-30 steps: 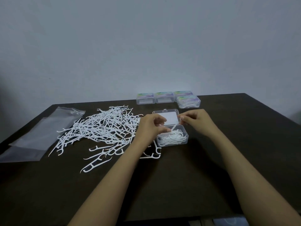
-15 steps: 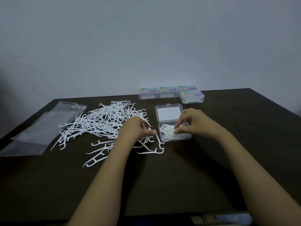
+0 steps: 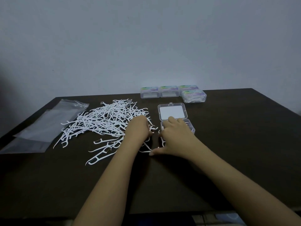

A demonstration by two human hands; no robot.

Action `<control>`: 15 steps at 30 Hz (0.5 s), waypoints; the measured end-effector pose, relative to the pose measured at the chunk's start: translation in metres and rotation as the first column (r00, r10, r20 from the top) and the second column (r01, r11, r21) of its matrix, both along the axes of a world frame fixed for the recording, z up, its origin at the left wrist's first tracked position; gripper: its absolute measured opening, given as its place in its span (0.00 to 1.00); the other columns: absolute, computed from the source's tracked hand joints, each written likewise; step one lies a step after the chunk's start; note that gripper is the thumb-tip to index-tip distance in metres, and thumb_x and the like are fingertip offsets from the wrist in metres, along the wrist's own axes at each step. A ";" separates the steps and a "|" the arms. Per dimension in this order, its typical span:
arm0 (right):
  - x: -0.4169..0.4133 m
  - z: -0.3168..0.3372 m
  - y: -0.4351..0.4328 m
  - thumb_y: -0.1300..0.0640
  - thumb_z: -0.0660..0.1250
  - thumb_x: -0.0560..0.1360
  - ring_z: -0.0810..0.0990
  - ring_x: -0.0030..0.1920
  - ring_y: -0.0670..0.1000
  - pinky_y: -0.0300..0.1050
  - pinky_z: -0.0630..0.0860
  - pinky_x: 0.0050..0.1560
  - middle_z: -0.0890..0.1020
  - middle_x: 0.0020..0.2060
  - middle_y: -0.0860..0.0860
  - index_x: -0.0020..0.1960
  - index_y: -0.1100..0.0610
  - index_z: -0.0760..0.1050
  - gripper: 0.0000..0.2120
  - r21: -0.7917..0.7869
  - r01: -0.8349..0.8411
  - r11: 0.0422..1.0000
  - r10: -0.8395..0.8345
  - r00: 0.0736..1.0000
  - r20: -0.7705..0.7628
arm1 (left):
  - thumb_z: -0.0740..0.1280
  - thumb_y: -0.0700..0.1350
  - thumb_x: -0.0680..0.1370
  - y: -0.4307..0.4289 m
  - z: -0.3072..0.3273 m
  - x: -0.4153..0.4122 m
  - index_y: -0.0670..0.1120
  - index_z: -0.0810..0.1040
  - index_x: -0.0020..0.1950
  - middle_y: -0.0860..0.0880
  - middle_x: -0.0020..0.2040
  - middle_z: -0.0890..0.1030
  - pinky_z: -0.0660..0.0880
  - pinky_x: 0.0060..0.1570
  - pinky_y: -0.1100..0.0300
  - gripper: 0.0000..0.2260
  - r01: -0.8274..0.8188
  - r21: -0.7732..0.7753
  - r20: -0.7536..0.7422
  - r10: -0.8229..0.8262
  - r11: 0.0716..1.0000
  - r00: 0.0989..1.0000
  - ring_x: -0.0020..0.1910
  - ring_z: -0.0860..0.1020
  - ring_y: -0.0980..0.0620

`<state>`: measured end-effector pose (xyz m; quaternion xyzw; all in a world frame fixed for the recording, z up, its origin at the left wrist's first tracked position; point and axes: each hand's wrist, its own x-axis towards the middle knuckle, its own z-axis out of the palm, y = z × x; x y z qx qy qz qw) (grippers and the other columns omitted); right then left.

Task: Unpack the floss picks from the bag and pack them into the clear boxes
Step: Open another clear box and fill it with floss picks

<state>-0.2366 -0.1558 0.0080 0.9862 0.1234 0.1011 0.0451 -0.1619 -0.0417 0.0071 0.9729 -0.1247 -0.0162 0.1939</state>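
Observation:
A heap of white floss picks (image 3: pixel 104 121) lies left of centre on the dark table (image 3: pixel 244 136). My left hand (image 3: pixel 138 128) is at the heap's right edge, its fingers curled down onto picks there; the fingertips are hidden. An open clear box (image 3: pixel 191 128) stands to the right, its lid (image 3: pixel 172 111) laid back flat. My right hand (image 3: pixel 175 137) covers the box's near left part with relaxed fingers, and its thumb is stretched out left over loose picks (image 3: pixel 146 148). The box's contents are hidden by that hand.
The emptied clear plastic bag (image 3: pixel 48 124) lies flat at the left edge. Three closed labelled boxes (image 3: pixel 169 91) stand in a row at the table's back edge, with another box of picks (image 3: pixel 193 96) in front of them. A wall rises behind.
My right hand has slid left off the box's middle, and its thumb now spreads over loose picks. My left hand has moved back to the heap's edge. The view tilted slightly.

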 end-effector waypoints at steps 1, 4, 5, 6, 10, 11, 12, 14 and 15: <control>-0.001 0.000 -0.001 0.29 0.58 0.69 0.65 0.57 0.53 0.46 0.60 0.55 0.73 0.53 0.53 0.54 0.58 0.78 0.34 0.001 0.006 1.000 -0.006 1.000 -0.004 | 0.70 0.41 0.71 0.000 -0.001 0.001 0.40 0.80 0.50 0.43 0.51 0.81 0.73 0.52 0.56 0.09 -0.001 0.008 0.008 0.001 1.000 1.000 0.53 0.78 0.44; -0.001 0.001 -0.002 0.35 0.60 0.72 0.63 0.59 0.53 0.46 0.60 0.57 0.70 0.54 0.53 0.55 0.55 0.79 0.26 0.037 0.013 0.999 -0.012 1.000 -0.023 | 0.68 0.39 0.72 -0.001 -0.005 0.002 0.41 0.79 0.50 0.43 0.51 0.80 0.73 0.51 0.55 0.08 -0.010 0.023 0.064 0.008 1.000 0.998 0.52 0.77 0.44; 0.000 0.002 -0.002 0.38 0.61 0.73 0.63 0.59 0.53 0.45 0.60 0.56 0.69 0.54 0.53 0.55 0.54 0.79 0.22 0.063 0.012 0.998 -0.010 1.000 -0.029 | 0.67 0.38 0.72 -0.001 -0.006 0.002 0.42 0.78 0.50 0.43 0.52 0.80 0.72 0.51 0.55 0.08 -0.011 0.021 0.086 0.009 1.000 0.996 0.53 0.77 0.44; 0.000 0.003 -0.002 0.40 0.62 0.74 0.63 0.59 0.53 0.43 0.59 0.54 0.69 0.53 0.52 0.54 0.53 0.80 0.19 0.091 0.013 0.996 -0.010 0.999 -0.031 | 0.66 0.37 0.73 -0.001 -0.007 0.002 0.42 0.78 0.51 0.43 0.52 0.79 0.72 0.52 0.55 0.08 -0.012 0.017 0.099 0.010 1.000 0.995 0.53 0.76 0.44; 0.001 0.003 0.000 0.48 0.64 0.73 0.63 0.59 0.53 0.41 0.55 0.49 0.67 0.50 0.50 0.51 0.51 0.80 0.10 0.142 0.024 0.990 -0.023 1.000 -0.012 | 0.66 0.37 0.72 0.000 -0.007 0.004 0.42 0.76 0.52 0.43 0.54 0.78 0.73 0.53 0.53 0.09 -0.020 0.028 0.080 0.018 0.999 0.997 0.54 0.76 0.43; 0.000 0.004 0.000 0.50 0.65 0.73 0.63 0.59 0.53 0.41 0.56 0.49 0.67 0.50 0.50 0.50 0.51 0.80 0.10 0.143 0.030 0.989 -0.028 1.000 -0.012 | 0.66 0.37 0.72 0.000 -0.007 0.004 0.42 0.77 0.52 0.43 0.54 0.78 0.73 0.54 0.53 0.09 -0.021 0.039 0.073 0.018 0.999 0.997 0.55 0.76 0.43; 0.000 0.003 0.001 0.50 0.65 0.73 0.63 0.59 0.53 0.41 0.56 0.50 0.68 0.52 0.50 0.50 0.52 0.80 0.09 0.140 0.036 0.990 -0.034 0.999 -0.018 | 0.67 0.37 0.72 0.000 -0.006 0.005 0.43 0.77 0.53 0.43 0.55 0.78 0.73 0.54 0.53 0.10 -0.022 0.052 0.068 0.019 0.998 0.998 0.55 0.76 0.43; 0.000 0.002 0.003 0.51 0.65 0.72 0.62 0.60 0.53 0.42 0.59 0.53 0.68 0.54 0.52 0.50 0.54 0.79 0.10 0.113 0.044 0.993 -0.041 0.999 -0.028 | 0.67 0.37 0.72 0.000 -0.006 0.005 0.43 0.77 0.54 0.43 0.55 0.78 0.73 0.55 0.52 0.10 -0.021 0.074 0.067 0.016 0.997 0.998 0.56 0.76 0.43; 0.000 0.001 0.005 0.52 0.65 0.72 0.62 0.60 0.54 0.44 0.60 0.56 0.68 0.55 0.53 0.51 0.56 0.78 0.11 0.081 0.047 0.996 -0.045 0.999 -0.026 | 0.67 0.37 0.73 0.000 -0.006 0.005 0.43 0.77 0.54 0.43 0.55 0.78 0.73 0.56 0.52 0.11 -0.018 0.084 0.072 0.012 0.996 0.997 0.56 0.76 0.43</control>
